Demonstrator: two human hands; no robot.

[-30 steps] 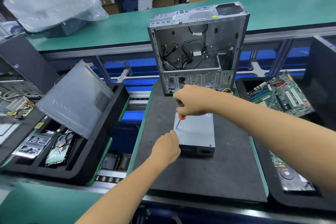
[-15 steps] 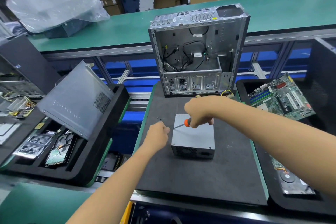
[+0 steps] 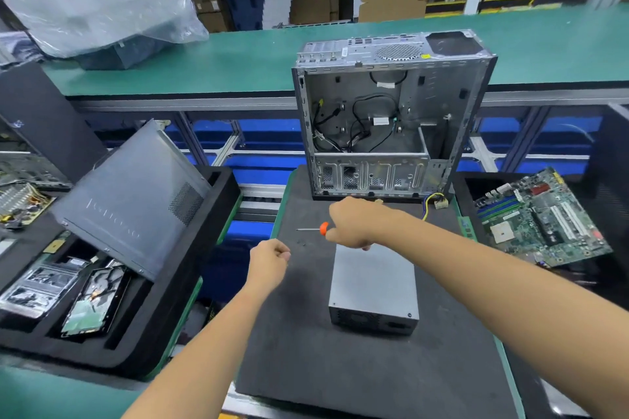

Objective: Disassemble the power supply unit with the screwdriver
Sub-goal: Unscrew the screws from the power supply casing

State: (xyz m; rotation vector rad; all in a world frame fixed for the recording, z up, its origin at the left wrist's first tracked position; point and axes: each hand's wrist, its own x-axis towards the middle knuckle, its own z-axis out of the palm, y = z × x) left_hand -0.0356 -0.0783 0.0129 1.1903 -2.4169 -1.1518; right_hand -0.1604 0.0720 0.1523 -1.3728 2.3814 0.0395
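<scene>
The grey metal power supply unit (image 3: 373, 286) lies flat on the black foam mat (image 3: 299, 343), vented side towards me. My right hand (image 3: 354, 223) hovers just beyond its far edge, gripping the orange-handled screwdriver (image 3: 318, 229), whose shaft points left and level above the mat. My left hand (image 3: 269, 262) is to the left of the unit, fingers curled shut; whether it holds a screw is hidden. Small dark screws (image 3: 301, 242) lie on the mat between my two hands.
An empty computer case (image 3: 391, 119) stands upright at the mat's far end, with a loose cable plug (image 3: 439, 202) beside it. A black tray at left holds a grey side panel (image 3: 136, 194) and drives (image 3: 92, 303). A motherboard (image 3: 541, 218) lies at right.
My right hand lifted the screwdriver off the unit's top and swung it left, the shaft now level. My left hand moved away from the unit's left edge towards the screws.
</scene>
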